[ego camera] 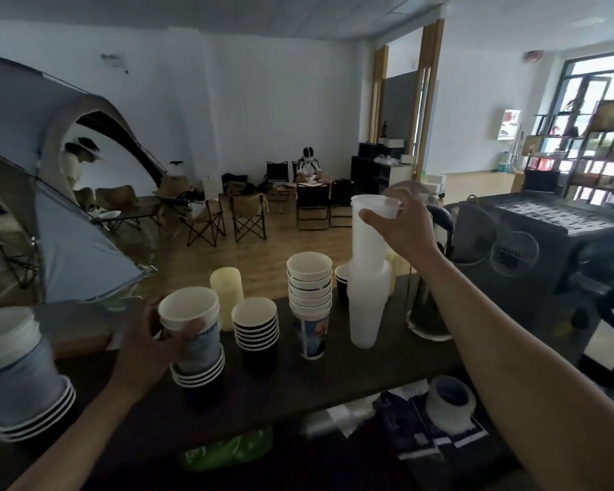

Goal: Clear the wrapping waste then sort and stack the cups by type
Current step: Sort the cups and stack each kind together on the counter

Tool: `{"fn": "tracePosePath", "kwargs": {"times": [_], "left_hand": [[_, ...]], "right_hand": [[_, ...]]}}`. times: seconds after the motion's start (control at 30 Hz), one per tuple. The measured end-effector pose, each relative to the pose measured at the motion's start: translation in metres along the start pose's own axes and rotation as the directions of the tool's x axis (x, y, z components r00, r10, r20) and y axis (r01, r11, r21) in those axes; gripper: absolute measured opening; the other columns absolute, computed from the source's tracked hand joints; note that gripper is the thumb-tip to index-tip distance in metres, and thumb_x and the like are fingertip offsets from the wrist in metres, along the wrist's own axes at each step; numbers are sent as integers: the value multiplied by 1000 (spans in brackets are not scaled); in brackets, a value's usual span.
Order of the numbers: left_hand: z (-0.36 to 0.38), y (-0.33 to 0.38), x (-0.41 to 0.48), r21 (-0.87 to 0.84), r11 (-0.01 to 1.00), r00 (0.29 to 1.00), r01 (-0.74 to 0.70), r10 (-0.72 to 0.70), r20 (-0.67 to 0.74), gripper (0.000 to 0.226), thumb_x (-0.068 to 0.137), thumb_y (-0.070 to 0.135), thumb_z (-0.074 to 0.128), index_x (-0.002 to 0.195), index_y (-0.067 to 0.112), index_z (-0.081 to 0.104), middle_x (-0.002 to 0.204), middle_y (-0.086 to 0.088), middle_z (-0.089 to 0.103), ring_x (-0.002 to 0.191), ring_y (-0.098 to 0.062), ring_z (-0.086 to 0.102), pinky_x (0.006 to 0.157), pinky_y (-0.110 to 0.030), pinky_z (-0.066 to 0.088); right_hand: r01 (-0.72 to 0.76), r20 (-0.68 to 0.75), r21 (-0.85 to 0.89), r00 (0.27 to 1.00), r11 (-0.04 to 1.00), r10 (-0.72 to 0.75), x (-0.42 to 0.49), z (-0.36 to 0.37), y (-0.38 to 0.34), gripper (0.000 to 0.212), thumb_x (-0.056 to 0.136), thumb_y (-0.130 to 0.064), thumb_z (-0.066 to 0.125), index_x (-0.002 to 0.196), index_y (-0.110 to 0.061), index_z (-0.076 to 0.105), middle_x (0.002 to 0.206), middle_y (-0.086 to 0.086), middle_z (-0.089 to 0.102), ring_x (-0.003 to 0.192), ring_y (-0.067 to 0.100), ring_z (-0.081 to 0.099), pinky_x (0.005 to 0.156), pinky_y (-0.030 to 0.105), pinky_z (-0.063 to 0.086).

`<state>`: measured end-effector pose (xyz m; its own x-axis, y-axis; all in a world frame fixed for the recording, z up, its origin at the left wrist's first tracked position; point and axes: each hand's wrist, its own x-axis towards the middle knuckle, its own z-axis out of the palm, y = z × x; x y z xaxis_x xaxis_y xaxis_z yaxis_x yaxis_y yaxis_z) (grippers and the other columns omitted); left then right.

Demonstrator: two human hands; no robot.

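My left hand [146,343] grips a stack of blue-sleeved paper cups [192,324] that sits in a short stack of black cups [199,375]. My right hand [401,225] is raised and holds the top of a tall stack of translucent white plastic cups [367,274] near its rim. Between the two stand a black cup stack [256,329] and a printed cup stack [310,299]. A pale yellow cup stack [226,295] stands behind them. Another blue-sleeved stack [15,370] on black cups is at the far left.
The dark counter [334,370] carries all the stacks. A lower shelf holds plastic wrapping [337,418], a green bag [227,451] and a tape roll [449,402]. A coffee machine [546,249] stands at the right. A tent, folding chairs and people are beyond the counter.
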<state>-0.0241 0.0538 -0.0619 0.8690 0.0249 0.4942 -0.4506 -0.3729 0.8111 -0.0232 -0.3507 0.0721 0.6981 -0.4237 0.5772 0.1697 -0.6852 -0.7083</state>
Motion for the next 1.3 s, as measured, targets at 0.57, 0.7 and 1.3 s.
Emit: {"fn": "tracePosePath", "kwargs": {"times": [0.57,0.7,1.3], "left_hand": [[-4,19,-7,-44,999,1000,3,-4,-26,72,53,59,76,113,28,53,110,8,62,96,8,61,72,-6,47],[-4,19,-10,-62,998,999,7,-9,-41,80,56,55,76,120,14,51,112,9,61,97,14,59,74,-6,47],[-2,8,-19,-17,997,997,73,-74,-38,94,38,52,85,121,25,50,111,14,62,99,3,60,77,-6,47]], "right_hand": [[-209,286,-173,925,963,252,-42,45,52,78,76,-50,76,140,-18,46,142,8,50,128,30,48,95,36,40],[-51,-4,-20,999,998,51,-49,43,29,63,78,-60,64,126,-19,56,138,6,51,127,26,47,104,44,39],[230,635,193,712,954,-300,-155,172,-124,91,56,-55,85,135,-30,47,119,-4,65,107,14,61,86,37,54]]}}
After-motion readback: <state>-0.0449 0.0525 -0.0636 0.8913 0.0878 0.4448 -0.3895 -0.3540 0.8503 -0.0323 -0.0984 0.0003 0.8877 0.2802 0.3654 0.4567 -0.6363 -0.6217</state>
